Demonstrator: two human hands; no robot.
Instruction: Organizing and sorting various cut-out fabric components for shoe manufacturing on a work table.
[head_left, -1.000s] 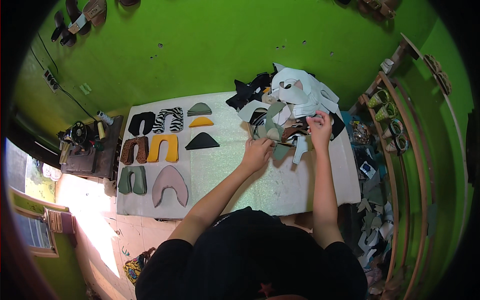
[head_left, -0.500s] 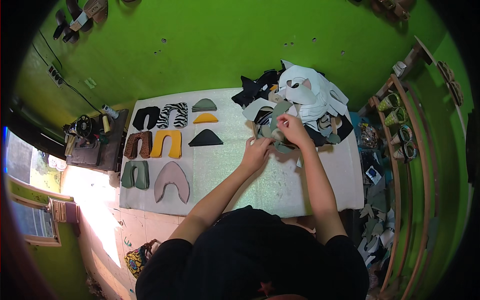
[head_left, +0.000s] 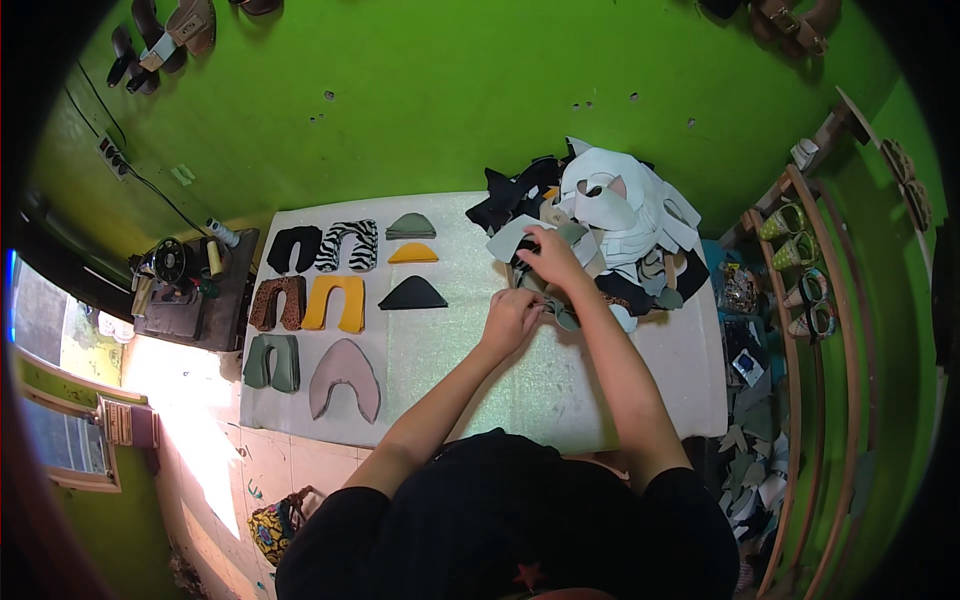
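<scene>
A mixed heap of cut material pieces lies at the right of the white-topped table. My left hand point(head_left: 513, 318) rests at its near left edge, fingers curled on a grey-green piece point(head_left: 566, 316). Farther up, my right hand point(head_left: 552, 260) reaches over the heap's left side, thumb and fingers closing at the edge of a pale grey piece point(head_left: 507, 241). The fingertips are small, so the exact grip is hard to see. White pieces point(head_left: 605, 205) with cut-out holes top the heap, and black pieces point(head_left: 505, 197) lie behind it.
Left on the table point(head_left: 470, 395) sit sorted U-shaped stacks, including a yellow one point(head_left: 334, 303), a zebra-striped one point(head_left: 346, 246) and a mauve arch point(head_left: 344, 378). Half-round stacks, one black point(head_left: 413, 292), lie beside them. A sewing machine point(head_left: 172, 270) stands left; a wooden rack point(head_left: 800, 400) holds shoes right.
My right hand has moved left across the heap, from the grey-green pieces to the pale grey one. My left hand stays at the near edge. The view has tilted slightly up.
</scene>
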